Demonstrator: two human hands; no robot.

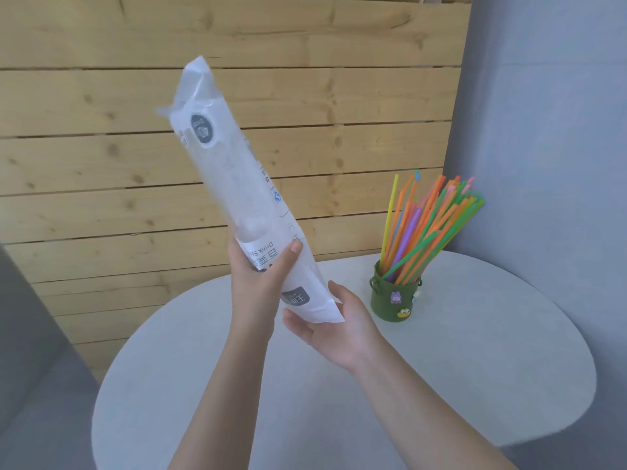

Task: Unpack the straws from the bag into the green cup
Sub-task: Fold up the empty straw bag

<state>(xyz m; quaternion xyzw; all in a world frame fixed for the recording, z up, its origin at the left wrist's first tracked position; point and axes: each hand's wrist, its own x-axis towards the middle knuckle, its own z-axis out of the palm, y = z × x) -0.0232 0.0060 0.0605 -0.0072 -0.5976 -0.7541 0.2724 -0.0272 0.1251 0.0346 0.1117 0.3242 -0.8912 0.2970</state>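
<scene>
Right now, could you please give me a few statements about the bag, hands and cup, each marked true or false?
1. The left hand grips the bag. True.
2. The bag lies flat on the table. False: it is held up in the air, tilted.
3. The straws stand in the cup. True.
4. The right hand is closed around the cup. False: it is open under the bag's lower end, apart from the cup.
5. The cup is red. False: it is green.
</scene>
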